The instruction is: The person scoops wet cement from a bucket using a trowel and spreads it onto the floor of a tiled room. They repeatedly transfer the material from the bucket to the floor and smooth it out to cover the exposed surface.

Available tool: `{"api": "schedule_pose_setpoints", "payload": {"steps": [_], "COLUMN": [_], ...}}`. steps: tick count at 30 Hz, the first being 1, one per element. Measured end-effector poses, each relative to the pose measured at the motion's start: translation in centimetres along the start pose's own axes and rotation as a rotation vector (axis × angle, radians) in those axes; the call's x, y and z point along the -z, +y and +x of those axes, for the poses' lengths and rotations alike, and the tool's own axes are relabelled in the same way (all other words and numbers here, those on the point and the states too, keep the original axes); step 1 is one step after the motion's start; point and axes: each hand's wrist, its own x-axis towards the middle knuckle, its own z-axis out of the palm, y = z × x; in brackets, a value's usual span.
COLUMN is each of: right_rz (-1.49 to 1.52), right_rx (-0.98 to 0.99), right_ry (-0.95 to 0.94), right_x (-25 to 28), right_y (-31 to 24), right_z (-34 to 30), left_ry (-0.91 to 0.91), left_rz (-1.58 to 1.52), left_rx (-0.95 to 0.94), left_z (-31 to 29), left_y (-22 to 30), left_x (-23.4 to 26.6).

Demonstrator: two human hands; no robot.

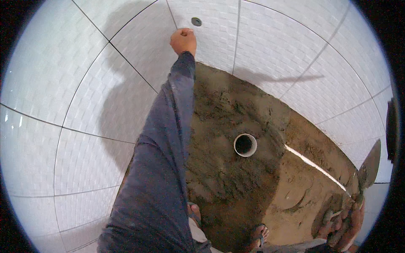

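Note:
My left arm stretches forward, and my left hand is closed in a pinch against the white tiled wall, just below and left of a round dark wall fitting. What its fingers hold, if anything, is too small to make out. At the lower right my right hand is wrapped round the handle of a trowel, whose grey blade points up beside the wall. Below spreads a brown, damp mortar or sand floor. An open white pipe end is set in it.
White textured wall tiles with dark joints enclose the corner on the left and far side. A bright white strip runs across the floor from near the pipe toward the trowel. Two sandalled feet stand at the near edge.

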Motion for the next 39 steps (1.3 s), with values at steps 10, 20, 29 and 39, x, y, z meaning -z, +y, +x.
{"api": "schedule_pose_setpoints", "payload": {"steps": [10, 20, 29, 39], "right_rz": [0.040, 0.007, -0.108, -0.039], "right_rx": [-0.070, -0.132, -0.095, -0.153], "right_ry": [0.168, 0.029, 0.144, 0.001], "right_x": [-6.8, -7.6, -8.1, -9.4], "right_y": [1.3, 1.8, 2.4, 1.4], "right_z": [-0.9, -0.6, -0.9, -0.4], "left_ry": [-0.018, -0.064, -0.120, -0.162], "left_rz": [-0.465, -0.608, -0.824, -0.844], "left_rx": [0.053, 0.086, 0.283, 0.357], "left_z": [3.7, 2.9, 2.8, 3.1], "left_y": [-1.6, -1.7, -2.6, -3.5], "left_x": [-1.9, -2.9, -3.4, -4.4]}}
